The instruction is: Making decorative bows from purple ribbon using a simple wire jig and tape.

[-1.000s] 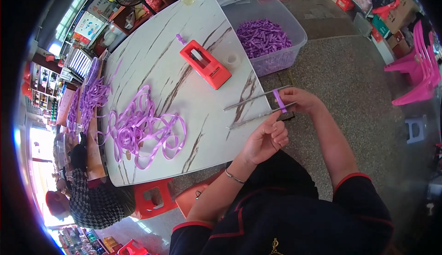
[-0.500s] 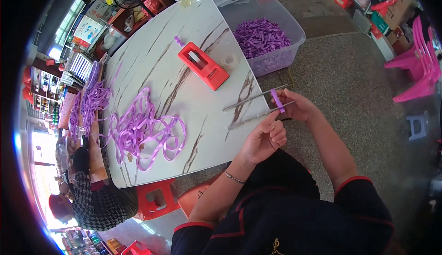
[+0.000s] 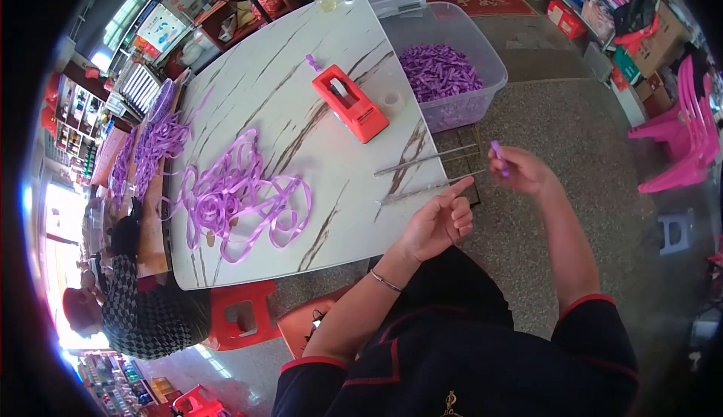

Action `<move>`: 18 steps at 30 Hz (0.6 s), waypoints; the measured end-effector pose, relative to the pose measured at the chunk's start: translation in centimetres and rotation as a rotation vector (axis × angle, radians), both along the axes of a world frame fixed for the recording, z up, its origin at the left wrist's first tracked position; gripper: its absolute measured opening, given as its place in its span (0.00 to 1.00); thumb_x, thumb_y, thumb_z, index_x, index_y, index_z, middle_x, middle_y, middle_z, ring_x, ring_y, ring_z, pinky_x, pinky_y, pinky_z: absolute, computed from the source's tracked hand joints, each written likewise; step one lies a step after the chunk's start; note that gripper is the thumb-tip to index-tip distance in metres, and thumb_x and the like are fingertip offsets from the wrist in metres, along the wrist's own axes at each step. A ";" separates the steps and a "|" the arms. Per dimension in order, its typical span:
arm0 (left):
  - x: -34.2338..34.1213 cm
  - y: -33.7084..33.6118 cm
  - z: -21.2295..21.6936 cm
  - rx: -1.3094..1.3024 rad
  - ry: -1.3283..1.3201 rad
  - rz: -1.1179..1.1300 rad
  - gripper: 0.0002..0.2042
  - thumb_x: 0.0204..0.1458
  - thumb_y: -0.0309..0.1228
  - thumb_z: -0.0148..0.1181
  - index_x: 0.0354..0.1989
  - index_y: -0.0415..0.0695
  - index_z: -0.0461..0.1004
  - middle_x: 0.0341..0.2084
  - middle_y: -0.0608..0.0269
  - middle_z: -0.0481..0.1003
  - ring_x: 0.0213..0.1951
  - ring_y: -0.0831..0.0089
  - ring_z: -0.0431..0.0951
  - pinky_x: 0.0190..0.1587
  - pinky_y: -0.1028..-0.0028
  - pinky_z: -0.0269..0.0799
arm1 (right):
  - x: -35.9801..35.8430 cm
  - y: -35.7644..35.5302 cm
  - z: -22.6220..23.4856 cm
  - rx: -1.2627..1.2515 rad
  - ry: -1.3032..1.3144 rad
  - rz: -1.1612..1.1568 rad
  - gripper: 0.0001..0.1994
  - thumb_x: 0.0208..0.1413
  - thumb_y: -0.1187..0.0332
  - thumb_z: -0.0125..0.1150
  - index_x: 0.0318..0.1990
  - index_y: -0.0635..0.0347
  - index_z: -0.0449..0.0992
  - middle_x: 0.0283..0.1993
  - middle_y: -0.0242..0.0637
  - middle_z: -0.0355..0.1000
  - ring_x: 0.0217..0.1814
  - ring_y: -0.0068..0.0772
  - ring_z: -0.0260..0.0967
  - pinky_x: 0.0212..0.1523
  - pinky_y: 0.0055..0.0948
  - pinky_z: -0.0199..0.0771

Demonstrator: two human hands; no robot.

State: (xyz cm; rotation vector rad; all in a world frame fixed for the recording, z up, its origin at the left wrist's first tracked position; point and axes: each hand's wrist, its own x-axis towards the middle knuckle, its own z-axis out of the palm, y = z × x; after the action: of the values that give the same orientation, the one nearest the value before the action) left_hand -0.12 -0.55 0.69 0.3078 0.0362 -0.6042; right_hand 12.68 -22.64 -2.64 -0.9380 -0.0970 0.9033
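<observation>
My right hand (image 3: 521,170) is raised off the table's right edge, its fingers closed on a small flat bundle of folded purple ribbon (image 3: 498,155). Two thin metal rods, an upper rod (image 3: 422,161) and a lower rod (image 3: 414,193), jut out past that edge, side by side. My left hand (image 3: 440,223) hovers by the lower rod's outer end, index finger stretched out and the other fingers loosely curled; nothing shows in it. A loose heap of purple ribbon (image 3: 215,208) lies on the left of the marbled white table (image 3: 331,236).
A red tape dispenser (image 3: 350,105) stands on the table, with a clear tape roll (image 3: 392,99) beside it. Beyond the right edge, a clear plastic bin (image 3: 471,108) holds many purple ribbon pieces (image 3: 440,73). Another person (image 3: 143,308) sits at the left. Red stools (image 3: 242,315) stand by the table.
My right hand has drawn the purple ribbon bundle off the rods and moved right with it. My left hand stays near the lower rod. The view has shifted slightly.
</observation>
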 end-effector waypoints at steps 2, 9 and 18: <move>-0.2 0.3 0.2 0.075 -0.050 -0.009 0.23 0.55 0.31 0.44 0.60 0.43 0.54 0.21 0.70 0.56 0.25 0.77 0.59 0.32 0.78 0.59 | -1.4 -0.5 3.3 -0.194 -0.158 0.020 0.16 0.59 0.61 0.48 0.49 0.59 0.68 0.27 0.25 0.66 0.30 0.18 0.62 0.34 0.19 0.62; -0.5 0.0 5.2 0.710 -0.491 0.136 0.24 0.56 0.26 0.48 0.61 0.44 0.52 0.26 0.70 0.64 0.29 0.82 0.66 0.31 0.81 0.65 | -7.1 1.7 12.1 -0.333 -0.646 0.253 0.25 0.60 0.61 0.47 0.61 0.65 0.55 0.29 0.32 0.68 0.29 0.20 0.66 0.29 0.20 0.62; -2.1 4.2 6.4 0.755 -0.676 0.304 0.12 0.51 0.20 0.54 0.45 0.38 0.69 0.34 0.64 0.73 0.33 0.79 0.74 0.36 0.80 0.70 | -8.8 6.2 14.3 -0.253 -0.716 0.310 0.24 0.58 0.64 0.50 0.60 0.64 0.57 0.34 0.33 0.70 0.33 0.22 0.68 0.34 0.19 0.64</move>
State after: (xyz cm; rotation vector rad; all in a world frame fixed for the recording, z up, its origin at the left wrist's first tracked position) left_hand -2.23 3.63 7.11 1.2033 -0.3424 -0.1368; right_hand 3.91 -16.44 11.70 -1.4801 -0.7710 0.8335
